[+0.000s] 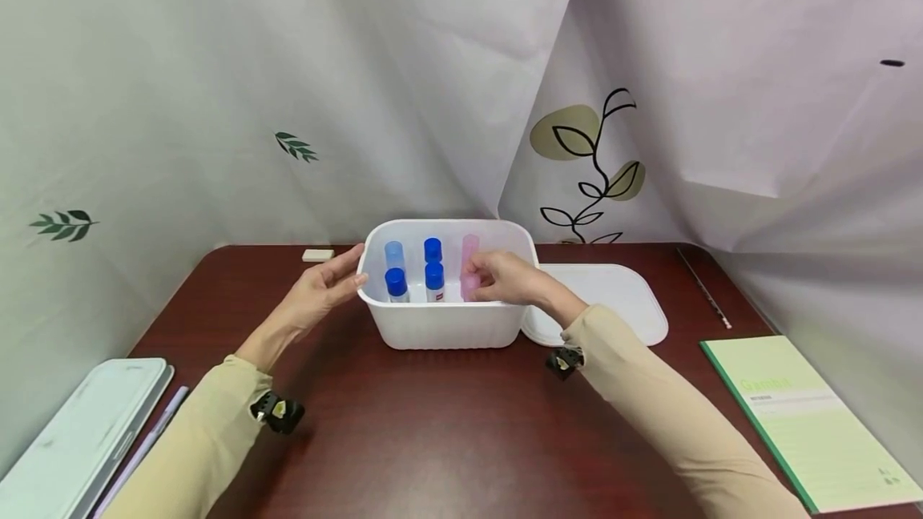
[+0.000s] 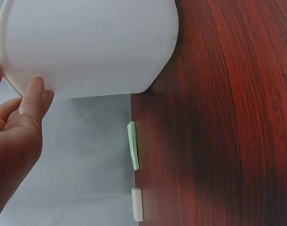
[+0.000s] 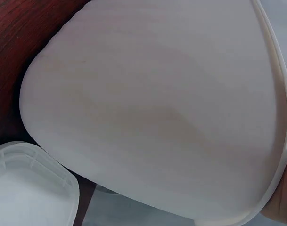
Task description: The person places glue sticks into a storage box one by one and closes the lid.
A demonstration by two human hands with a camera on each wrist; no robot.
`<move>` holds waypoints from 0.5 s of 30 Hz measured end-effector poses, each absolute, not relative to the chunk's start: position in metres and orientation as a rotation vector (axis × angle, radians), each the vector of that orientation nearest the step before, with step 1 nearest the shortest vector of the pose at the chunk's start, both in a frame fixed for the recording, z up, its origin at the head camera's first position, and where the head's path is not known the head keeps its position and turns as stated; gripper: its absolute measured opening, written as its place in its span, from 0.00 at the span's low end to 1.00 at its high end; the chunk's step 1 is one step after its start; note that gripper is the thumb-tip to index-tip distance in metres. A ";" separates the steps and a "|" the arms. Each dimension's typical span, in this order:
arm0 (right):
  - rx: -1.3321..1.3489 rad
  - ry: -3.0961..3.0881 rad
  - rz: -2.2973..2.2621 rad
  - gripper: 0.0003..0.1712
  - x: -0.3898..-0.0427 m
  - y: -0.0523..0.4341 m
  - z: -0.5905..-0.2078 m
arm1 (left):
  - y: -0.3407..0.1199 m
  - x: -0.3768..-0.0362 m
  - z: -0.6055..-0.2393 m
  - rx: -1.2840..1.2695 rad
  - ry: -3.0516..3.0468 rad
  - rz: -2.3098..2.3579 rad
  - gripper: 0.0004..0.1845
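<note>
A white plastic box (image 1: 447, 325) stands in the middle of the dark red table. Inside it stand two blue-capped glue sticks (image 1: 434, 281), with their reflections on the back wall, and a pink stick (image 1: 470, 250). My right hand (image 1: 481, 275) reaches over the box's right rim and its fingers pinch the pink stick. My left hand (image 1: 348, 274) lies with straight fingers against the box's left wall. The left wrist view shows those fingertips (image 2: 34, 92) touching the white wall (image 2: 91, 42). In the right wrist view the box wall (image 3: 157, 113) fills the frame and hides the hand.
The box's white lid (image 1: 613, 295) lies just right of it, also in the right wrist view (image 3: 30, 188). A green notebook (image 1: 808, 423) and a pencil (image 1: 703, 287) lie at the right. A pale tin (image 1: 79, 431) and a pen (image 1: 147, 443) are front left. Erasers (image 2: 133, 146) lie at the back.
</note>
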State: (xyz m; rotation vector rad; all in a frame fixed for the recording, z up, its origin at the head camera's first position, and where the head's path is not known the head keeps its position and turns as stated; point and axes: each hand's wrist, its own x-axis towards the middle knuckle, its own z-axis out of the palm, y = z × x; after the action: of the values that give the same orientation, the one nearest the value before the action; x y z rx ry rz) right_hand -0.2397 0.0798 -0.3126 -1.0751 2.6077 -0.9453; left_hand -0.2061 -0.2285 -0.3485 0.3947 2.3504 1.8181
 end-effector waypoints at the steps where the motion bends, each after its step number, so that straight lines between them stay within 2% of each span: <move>1: -1.080 2.614 -0.917 0.10 -0.240 0.080 -0.313 | -0.228 -0.206 -0.349 0.395 2.351 1.817 0.36; 9: -1.088 2.607 -0.981 0.16 -0.236 0.087 -0.308 | -0.227 -0.205 -0.350 0.391 2.347 1.811 0.36; 12: -1.050 2.635 -1.192 0.17 -0.234 0.100 -0.304 | -0.228 -0.206 -0.349 0.389 2.350 1.813 0.35; 15: -0.832 2.677 -1.605 0.15 -0.239 0.120 -0.304 | -0.228 -0.206 -0.349 0.392 2.350 1.818 0.35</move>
State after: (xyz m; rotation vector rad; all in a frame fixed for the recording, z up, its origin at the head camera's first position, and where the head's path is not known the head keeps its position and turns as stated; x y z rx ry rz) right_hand -0.2387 0.1197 -0.3040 -0.8319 2.6774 -1.6046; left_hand -0.2058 -0.2278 -0.3488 0.3917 2.3500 1.8181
